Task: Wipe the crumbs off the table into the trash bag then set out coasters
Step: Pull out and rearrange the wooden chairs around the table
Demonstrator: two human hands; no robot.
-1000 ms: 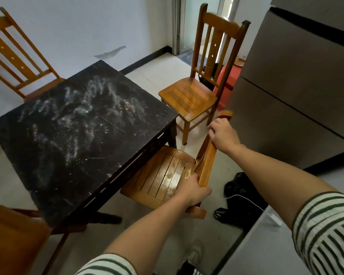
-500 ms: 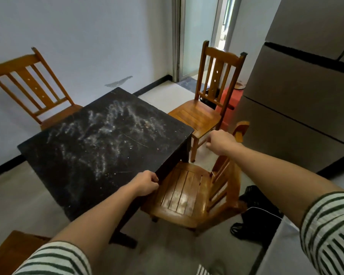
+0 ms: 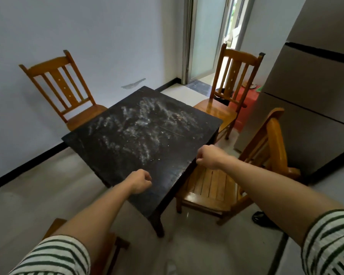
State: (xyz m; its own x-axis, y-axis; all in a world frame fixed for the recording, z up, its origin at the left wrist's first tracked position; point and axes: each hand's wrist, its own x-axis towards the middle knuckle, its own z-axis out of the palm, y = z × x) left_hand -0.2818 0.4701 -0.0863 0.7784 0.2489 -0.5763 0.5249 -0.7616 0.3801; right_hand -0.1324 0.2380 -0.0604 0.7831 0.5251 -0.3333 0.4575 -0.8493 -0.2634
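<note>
Dark table (image 3: 83, 141) among wooden chairs (image 3: 64, 86), crumbs (image 3: 143, 126) streaked across its middle, just ahead of both hands. Left hand (image 3: 140, 181) hovers clenched, empty, over the tabletop; right hand (image 3: 208, 159) curls at the edge, grip unclear.

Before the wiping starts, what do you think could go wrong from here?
1. The crumbs are spread wide across the table, and no trash bag is in view, so a sweep may drop them on the floor.
2. The chair has its slatted seat partly under the table edge by the right hand; crumbs pushed that way could lodge between the slats.
3. The left hand is curled and holds no cloth; bare-handed wiping may just smear the residue.
</note>
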